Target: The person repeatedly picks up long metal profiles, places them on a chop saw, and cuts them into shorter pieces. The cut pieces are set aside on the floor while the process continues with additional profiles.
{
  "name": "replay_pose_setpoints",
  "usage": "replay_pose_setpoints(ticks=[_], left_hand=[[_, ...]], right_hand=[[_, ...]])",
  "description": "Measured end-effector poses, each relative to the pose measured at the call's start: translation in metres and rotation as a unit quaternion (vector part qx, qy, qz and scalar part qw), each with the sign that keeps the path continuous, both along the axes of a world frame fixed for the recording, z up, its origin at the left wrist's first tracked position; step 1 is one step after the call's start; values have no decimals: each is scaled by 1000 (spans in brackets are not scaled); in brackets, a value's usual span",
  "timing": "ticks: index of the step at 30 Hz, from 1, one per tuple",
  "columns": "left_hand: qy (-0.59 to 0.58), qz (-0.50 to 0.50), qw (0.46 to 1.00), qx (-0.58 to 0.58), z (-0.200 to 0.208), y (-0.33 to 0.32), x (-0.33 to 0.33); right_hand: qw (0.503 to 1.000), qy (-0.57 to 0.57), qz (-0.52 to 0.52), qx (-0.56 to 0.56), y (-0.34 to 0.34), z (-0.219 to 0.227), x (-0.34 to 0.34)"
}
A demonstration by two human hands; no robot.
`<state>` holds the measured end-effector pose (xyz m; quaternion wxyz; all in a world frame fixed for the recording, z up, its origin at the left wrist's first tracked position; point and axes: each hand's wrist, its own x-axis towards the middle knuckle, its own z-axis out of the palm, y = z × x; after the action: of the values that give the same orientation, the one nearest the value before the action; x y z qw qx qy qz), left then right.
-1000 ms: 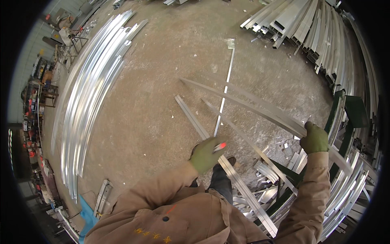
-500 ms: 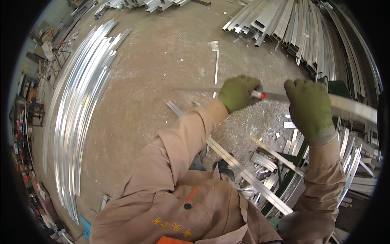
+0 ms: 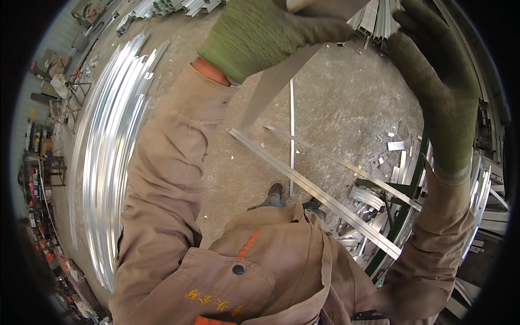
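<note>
My left hand [image 3: 260, 38], in a green knit glove, is raised at the top of the view. Its thumb lies across a long flat grey metal bar [image 3: 276, 81], which slants from mid-view up past the top right; the other fingertips are partly cut off or hidden. Apart from the bar, my right hand [image 3: 441, 76], gloved too, is lifted at the upper right with thumb and fingers spread and nothing visible in them. Below the hands, a ribbed aluminium profile [image 3: 314, 189] and a thinner strip [image 3: 346, 165] slope down to the right.
Long shiny aluminium profiles [image 3: 103, 162] lie along the floor at left. More profiles [image 3: 376, 21] are stacked at the far right. A green metal frame [image 3: 403, 216] stands at lower right among offcuts [image 3: 368, 197]. A narrow white strip [image 3: 292, 124] lies on the floor ahead of my shoes [image 3: 275, 192].
Both hands have risen toward the top of the view, and the bar has swung from nearly level to a steep slant. My right hand has opened off it. The red-ended marker is out of sight.
</note>
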<state>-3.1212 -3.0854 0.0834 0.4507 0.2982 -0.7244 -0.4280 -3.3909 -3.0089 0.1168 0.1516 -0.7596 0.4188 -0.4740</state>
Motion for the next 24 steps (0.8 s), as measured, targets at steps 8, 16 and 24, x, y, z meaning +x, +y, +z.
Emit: replay_pose_setpoints(ticks=[8, 16, 24], left_hand=[[-67, -79, 995, -5, 30, 30, -5], [-96, 116, 987, 55, -127, 46, -22], [68, 16, 959, 275, -194, 32, -24]], right_hand=[[987, -156, 43, -9, 28, 24, 63], [999, -6, 31, -21, -20, -47, 31], [926, -283, 121, 217, -23, -71, 59]])
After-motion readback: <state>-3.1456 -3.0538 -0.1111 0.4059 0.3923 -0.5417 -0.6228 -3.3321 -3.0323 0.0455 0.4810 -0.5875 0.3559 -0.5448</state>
